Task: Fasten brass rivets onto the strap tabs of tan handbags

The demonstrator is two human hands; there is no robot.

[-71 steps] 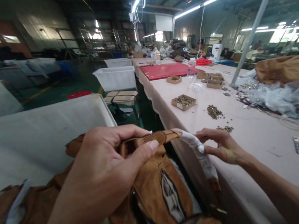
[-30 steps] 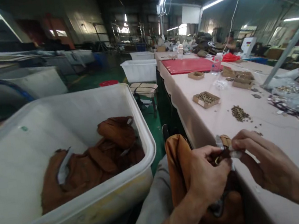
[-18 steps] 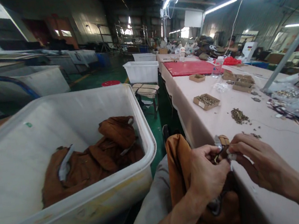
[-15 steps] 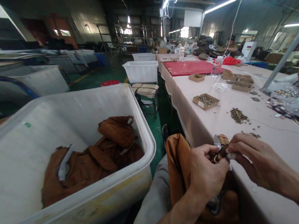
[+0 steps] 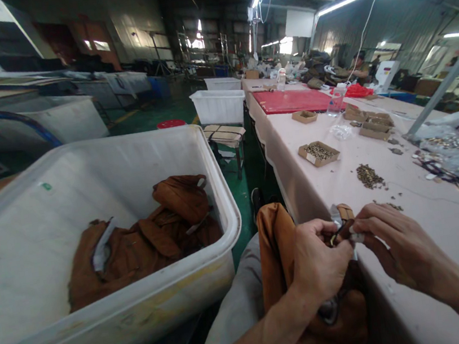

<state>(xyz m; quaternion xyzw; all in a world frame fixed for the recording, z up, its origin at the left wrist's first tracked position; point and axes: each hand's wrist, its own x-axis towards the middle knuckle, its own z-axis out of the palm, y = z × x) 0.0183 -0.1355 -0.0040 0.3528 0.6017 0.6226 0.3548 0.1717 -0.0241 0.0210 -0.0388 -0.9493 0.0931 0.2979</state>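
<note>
Brown cloth, looking like a bag or garment, lies across my lap beside the table edge. My left hand is closed on a brown strap of it, thumb and fingers pinched together. Close against it, my right hand pinches the same strap from the other side. A small brass-coloured piece shows between the fingertips, too small to name. Part of the strap and whatever lies under the fingers are hidden.
A white plastic bin on the left holds brown cloth items. On the pale table are a carton of small metal parts, a loose heap of metal parts, a red board and a slanted metal pole.
The view has shifted slightly. Both hands stay together on the strap, with barely any movement of the fingers.
</note>
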